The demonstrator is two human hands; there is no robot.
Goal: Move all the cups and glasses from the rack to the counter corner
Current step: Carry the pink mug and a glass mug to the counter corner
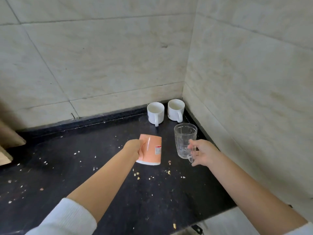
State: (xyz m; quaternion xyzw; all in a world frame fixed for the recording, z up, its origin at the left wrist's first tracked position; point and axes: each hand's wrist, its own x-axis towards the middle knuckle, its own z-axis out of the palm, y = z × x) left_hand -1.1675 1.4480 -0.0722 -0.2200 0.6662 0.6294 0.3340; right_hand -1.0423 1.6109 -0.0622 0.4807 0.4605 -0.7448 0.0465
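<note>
Starting at centre-left of the frame, my left hand (133,148) has its fingers wrapped tight around the orange mug (149,149), which is upside down, its white rim toward the bottom of the frame, and seems to hang just above the black counter (67,167). If I set it down crooked on the crumbs (137,174) scattered beneath, I think it could rock or skid. Right of centre, my right hand (203,153) pinches the handle of the clear glass mug (185,140), fingers closed on it; it stands upright, though I cannot tell whether its base touches down. Above, toward the corner, two white cups (155,112) (175,109) already stand. Pushing the glass in carelessly could knock them or the tiled wall (245,82) and chip something.
</note>
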